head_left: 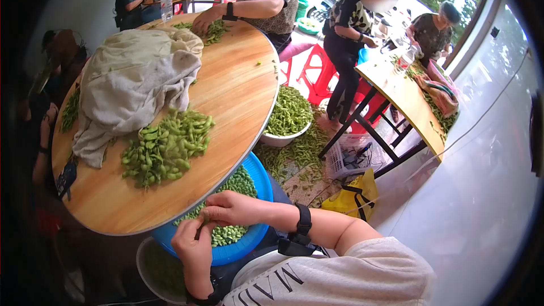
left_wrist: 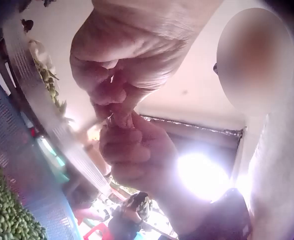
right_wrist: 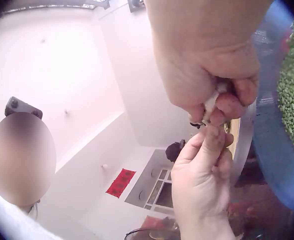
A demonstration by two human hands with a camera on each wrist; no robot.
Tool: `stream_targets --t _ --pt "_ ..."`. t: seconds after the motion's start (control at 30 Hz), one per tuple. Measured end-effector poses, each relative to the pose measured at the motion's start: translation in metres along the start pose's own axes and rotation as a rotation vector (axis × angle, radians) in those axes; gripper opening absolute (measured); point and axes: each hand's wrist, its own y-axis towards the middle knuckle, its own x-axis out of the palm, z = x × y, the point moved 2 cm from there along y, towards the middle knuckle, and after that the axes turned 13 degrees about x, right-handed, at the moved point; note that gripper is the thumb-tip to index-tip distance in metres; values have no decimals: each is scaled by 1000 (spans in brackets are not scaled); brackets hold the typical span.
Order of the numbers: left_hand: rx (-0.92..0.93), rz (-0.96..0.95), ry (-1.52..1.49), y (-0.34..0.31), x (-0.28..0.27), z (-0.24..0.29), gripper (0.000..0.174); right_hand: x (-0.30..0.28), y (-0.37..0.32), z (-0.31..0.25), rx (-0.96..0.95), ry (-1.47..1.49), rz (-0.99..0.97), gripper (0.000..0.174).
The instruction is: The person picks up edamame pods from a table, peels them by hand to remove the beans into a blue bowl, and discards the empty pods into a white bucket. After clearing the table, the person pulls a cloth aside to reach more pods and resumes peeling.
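My left hand [head_left: 192, 246] and right hand [head_left: 235, 208] meet fingertip to fingertip over a blue basket [head_left: 262, 184] of shelled green soybeans [head_left: 226, 236]. Between their curled fingers a soybean pod [head_left: 199, 230] is pinched, mostly hidden by the fingers. From the left wrist, the left hand [left_wrist: 132, 50] looms large above, its fingers against those of the right hand [left_wrist: 137, 155]. The right wrist view has the right hand [right_wrist: 212, 65] on top and the left hand [right_wrist: 202, 175] below, thumb and fingers pressed together.
Beside the basket, a round wooden table [head_left: 238, 119] bears a pile of soybean pods [head_left: 170, 144] and a pale cloth [head_left: 136, 68]. A white bowl of pods [head_left: 286, 113] stands on the pod-strewn floor. Another tub [head_left: 148, 249] sits below my left hand. Several people work at tables beyond.
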Motion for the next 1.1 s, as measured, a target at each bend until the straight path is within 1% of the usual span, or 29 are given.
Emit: stream_targets --t 0.07,0.17,0.27,0.33,0.43,0.53,0.57,0.63,0.67,0.77,0.8,0.9,0.93,1.0,1.1 --pt "-14 13 -39 -2 3 -4 16 -2 1 4 13 -2 -16 30" --pt "-31 5 -37 -4 4 -8 17 -5 -4 -3 126 103 -83 31" --pt "1 -2 -10 -4 5 -12 16 -5 1 3 32 -65 -13 33" --pt "56 8 9 -4 8 -14 14 -5 2 6 10 -59 18 33" --pt "38 -20 36 -6 10 -15 12 -5 4 13 -12 -49 44 33" --pt "-85 18 -48 -16 16 -29 12 -5 7 21 -68 -106 74 31" --pt "-247 59 -252 -18 18 -36 11 -4 7 23 -93 -136 88 30" --pt "-574 141 -658 -25 23 -46 11 7 4 22 -280 -117 4 28" --pt "-576 190 -756 -30 30 -51 12 14 3 22 -266 -131 3 28" --pt "-602 211 -806 -31 27 -51 11 4 -4 17 -86 -75 -99 31" --pt "-578 226 -743 -30 25 -47 9 -1 -6 14 -5 -32 -82 34" --pt "-571 102 -568 -30 22 -41 8 -10 -1 22 112 70 27 36" --pt "-553 96 -526 -30 23 -39 9 -9 2 26 97 87 8 36" --pt "-514 83 -440 -29 26 -37 11 -6 6 30 83 61 33 37" --pt "-366 19 -230 -31 26 -43 12 -6 9 30 81 43 40 37"
